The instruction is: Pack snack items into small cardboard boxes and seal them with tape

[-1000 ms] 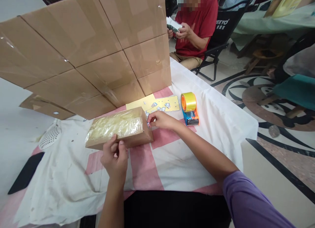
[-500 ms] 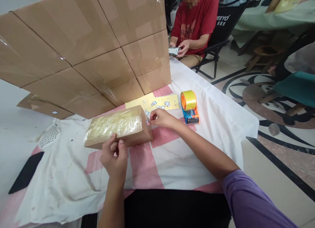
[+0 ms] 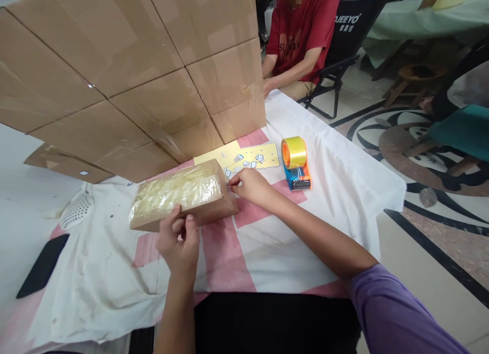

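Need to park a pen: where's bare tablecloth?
Tablecloth between left hand and right forearm; also right of the tape dispenser. Crowded: around the cardboard box, hemmed by right hand, printed yellow sheet and stacked cartons.

Soft, even light leaves white glare on the glossy wrapping (the frame's edges look stretched).

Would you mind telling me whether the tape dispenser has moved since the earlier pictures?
No: judged against the stacked cardboard boxes, the tape dispenser stays beside the right end of the printed yellow sheet; the view shifts slightly.
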`<state>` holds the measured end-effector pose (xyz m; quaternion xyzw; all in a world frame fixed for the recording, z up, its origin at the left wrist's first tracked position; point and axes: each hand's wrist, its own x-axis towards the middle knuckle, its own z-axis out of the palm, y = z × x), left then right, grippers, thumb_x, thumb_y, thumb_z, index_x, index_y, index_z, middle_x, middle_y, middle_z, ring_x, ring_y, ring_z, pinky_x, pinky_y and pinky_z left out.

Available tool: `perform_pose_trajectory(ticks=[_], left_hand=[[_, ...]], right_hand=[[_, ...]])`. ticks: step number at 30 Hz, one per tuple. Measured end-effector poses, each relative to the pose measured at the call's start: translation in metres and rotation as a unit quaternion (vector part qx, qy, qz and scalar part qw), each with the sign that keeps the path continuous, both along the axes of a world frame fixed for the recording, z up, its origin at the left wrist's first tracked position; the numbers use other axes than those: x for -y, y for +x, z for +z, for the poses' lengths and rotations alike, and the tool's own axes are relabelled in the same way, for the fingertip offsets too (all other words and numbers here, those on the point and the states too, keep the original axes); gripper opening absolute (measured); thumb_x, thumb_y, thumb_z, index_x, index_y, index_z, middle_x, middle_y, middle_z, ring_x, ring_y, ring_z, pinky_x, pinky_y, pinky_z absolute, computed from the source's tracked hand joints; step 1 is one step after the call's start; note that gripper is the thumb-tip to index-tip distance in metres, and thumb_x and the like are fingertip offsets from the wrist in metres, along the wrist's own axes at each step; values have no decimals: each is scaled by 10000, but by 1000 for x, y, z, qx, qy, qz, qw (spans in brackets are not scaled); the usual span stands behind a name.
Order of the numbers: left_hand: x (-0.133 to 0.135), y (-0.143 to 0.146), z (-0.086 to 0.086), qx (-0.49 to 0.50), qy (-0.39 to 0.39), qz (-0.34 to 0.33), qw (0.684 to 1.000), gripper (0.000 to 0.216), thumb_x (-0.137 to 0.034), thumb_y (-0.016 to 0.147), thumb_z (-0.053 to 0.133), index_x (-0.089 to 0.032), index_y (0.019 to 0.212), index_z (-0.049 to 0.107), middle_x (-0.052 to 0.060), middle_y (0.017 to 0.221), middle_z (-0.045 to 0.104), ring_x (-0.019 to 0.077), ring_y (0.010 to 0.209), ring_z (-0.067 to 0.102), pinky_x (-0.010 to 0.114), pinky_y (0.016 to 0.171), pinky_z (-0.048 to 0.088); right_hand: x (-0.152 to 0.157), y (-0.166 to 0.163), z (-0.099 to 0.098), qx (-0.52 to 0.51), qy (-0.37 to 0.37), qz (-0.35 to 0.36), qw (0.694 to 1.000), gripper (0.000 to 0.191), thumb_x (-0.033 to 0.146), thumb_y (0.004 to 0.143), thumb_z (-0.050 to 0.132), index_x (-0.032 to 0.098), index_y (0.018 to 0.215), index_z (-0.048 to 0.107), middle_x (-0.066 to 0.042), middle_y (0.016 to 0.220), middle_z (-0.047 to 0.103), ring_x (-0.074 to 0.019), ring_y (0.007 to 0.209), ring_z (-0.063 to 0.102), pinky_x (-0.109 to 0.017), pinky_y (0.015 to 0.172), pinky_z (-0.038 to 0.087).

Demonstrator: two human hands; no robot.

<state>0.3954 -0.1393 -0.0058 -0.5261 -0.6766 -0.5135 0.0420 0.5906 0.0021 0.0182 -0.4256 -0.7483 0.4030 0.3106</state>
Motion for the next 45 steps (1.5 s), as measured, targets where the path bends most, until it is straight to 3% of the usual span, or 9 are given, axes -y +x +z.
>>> perform_pose_trajectory(ticks=[7,15,21,28,36,40,45], left_hand=[[-1,0,-1,4,-1,-8,1000,393,-294,896,651,-157,1260,594,-74,611,591,70,491,501,202,554,416],[-5,2,3,4,-1,-19,1000,409,-264,861,673,-165,1247,579,-78,603,605,71,486,512,195,531,406],[-5,4,3,9,2,-22,1000,391,-264,876,666,-166,1245,585,-71,612,615,73,494,534,187,529,407],[-5,3,3,25,-7,-32,999,449,-275,847,696,-175,1262,560,-76,627,599,84,534,569,191,544,433],[-6,4,2,26,-7,-31,999,458,-258,855,667,-173,1289,547,-85,611,587,87,524,573,193,550,442],[-6,4,3,34,-9,-39,999,475,-265,844,689,-180,1289,545,-83,622,597,85,528,575,192,548,442],[-7,3,3,30,-6,-36,999,450,-267,858,677,-174,1281,551,-73,629,606,94,543,596,199,556,455]], right_hand=[[6,-4,-5,-22,-19,-19,999,238,45,756,696,219,852,827,-32,894,796,-206,862,698,-266,786,478],[-1,-9,-14,-121,-141,2,983,269,13,771,592,161,754,817,-17,793,793,-176,827,708,-228,751,482],[-1,4,-3,-102,-143,31,984,285,-5,745,566,147,706,804,-27,823,797,-190,844,703,-237,741,465],[7,-5,-15,-156,-198,23,967,329,-35,709,540,149,722,812,-14,777,793,-184,829,712,-236,724,467],[6,3,-4,-142,-188,5,972,313,-38,645,547,161,638,788,-26,722,778,-186,790,708,-238,717,493],[8,-1,-8,-180,-204,4,962,298,-34,643,545,161,597,766,-18,682,763,-178,783,709,-238,749,513],[4,-4,-15,-161,-181,-49,969,337,-43,687,536,178,659,789,-8,734,776,-164,802,707,-224,736,500]])
